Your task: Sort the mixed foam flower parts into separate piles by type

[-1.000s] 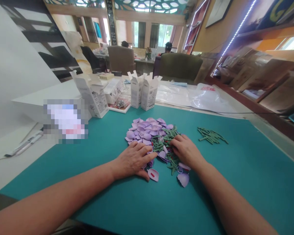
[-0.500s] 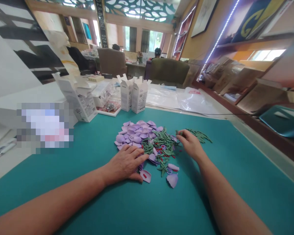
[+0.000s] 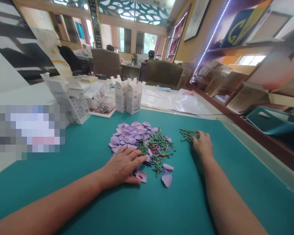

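Note:
My left hand (image 3: pixel 124 164) lies spread, palm down, over the near left edge of a mixed heap of loose parts. Purple petal-shaped pieces (image 3: pixel 131 132) fill the heap's left and back. Green leaf and stem pieces (image 3: pixel 160 140) cover its right side, with small red bits among them. My right hand (image 3: pixel 203 143) is at the right end of a separate bunch of thin green sticks (image 3: pixel 188 134), its fingers curled together on a stick; the fingertips are partly hidden. In front of the heap lie a single purple petal (image 3: pixel 167 180) and a green star-shaped piece (image 3: pixel 157 170).
A teal mat (image 3: pixel 152 209) covers the table. Behind it stand open white boxes (image 3: pixel 133 99), a shallow tray (image 3: pixel 104 109) and clear plastic bags (image 3: pixel 186 102). Cardboard boxes and a teal bin (image 3: pixel 269 122) are at the right. Chairs and people are in the background.
My right hand has moved right, from the heap's edge to the bunch of green sticks. My left hand stays on the heap. The camera view has shifted slightly.

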Demonstrator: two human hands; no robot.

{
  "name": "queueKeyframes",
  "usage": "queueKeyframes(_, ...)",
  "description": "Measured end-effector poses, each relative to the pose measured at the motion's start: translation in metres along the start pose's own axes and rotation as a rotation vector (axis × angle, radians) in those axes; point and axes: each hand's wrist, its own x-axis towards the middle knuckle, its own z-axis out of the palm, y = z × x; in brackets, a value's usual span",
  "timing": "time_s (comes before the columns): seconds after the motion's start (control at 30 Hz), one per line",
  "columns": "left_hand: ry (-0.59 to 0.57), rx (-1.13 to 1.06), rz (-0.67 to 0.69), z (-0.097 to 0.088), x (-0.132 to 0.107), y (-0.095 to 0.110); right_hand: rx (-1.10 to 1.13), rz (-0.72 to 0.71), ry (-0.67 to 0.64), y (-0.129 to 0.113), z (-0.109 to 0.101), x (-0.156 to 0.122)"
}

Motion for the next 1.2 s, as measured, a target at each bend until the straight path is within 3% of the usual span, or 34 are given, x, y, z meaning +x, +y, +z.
queueKeyframes(0.07, 0.004, -0.03, -0.015, -0.004, 0.006, 0.004, 0.018, -0.139, -0.017, -0.008, 0.001, -0.003)
queueKeyframes(0.17, 0.019, -0.08, -0.061, -0.011, 0.017, 0.008, 0.02, -0.338, -0.177, -0.022, 0.006, -0.008)
queueKeyframes(0.23, 0.037, -0.115, -0.09, -0.015, 0.024, 0.009, -0.015, -0.4, -0.258, -0.029, 0.01, -0.011)
queueKeyframes(0.4, 0.066, -0.168, -0.128, -0.015, 0.032, 0.009, -0.094, -0.349, -0.248, -0.026, 0.017, -0.011)
queueKeyframes(0.63, 0.11, -0.249, -0.223, -0.011, 0.023, -0.003, -0.075, -0.261, -0.148, -0.016, 0.008, -0.003)
queueKeyframes(0.77, 0.217, -0.303, -0.291, -0.013, 0.019, -0.015, 0.106, -0.329, -0.103, -0.043, -0.002, -0.013)
queueKeyframes(0.9, 0.245, -0.335, -0.325, -0.016, 0.019, -0.017, 0.231, -0.535, -0.18, -0.089, -0.011, -0.037)
queueKeyframes(1.03, 0.22, -0.349, -0.326, -0.017, 0.02, -0.013, 0.186, -0.725, -0.278, -0.121, -0.01, -0.06)
queueKeyframes(1.2, 0.231, -0.357, -0.314, -0.019, 0.021, -0.01, 0.045, -0.812, -0.301, -0.131, -0.002, -0.068)
